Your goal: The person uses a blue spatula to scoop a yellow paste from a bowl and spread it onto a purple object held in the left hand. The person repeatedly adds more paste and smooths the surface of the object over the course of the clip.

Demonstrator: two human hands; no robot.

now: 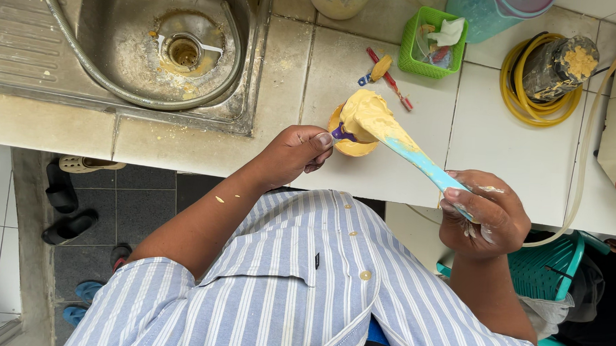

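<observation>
Above a white tiled surface (490,132) beside a steel sink (23,36) streaked with yellow residue, a person in a striped shirt (303,283) works thick yellow batter. A hose (117,92) curls through the basin, and a coil of yellow tubing (526,103) lies round a batter-caked tool (558,63) to the right, near a green basket (431,43) of scraps. A blue spatula (426,168), its blade loaded with batter (366,113), slants over a small yellow cup (354,146) standing on the tiles. The right hand (486,215) has its grip clamped on the spatula handle; the left hand (298,152) pinches a small purple piece (341,133) at the cup's rim. Judging by this, batter is being scraped into the cup; cleanly wiping the blade would call for steadying that cup.
</observation>
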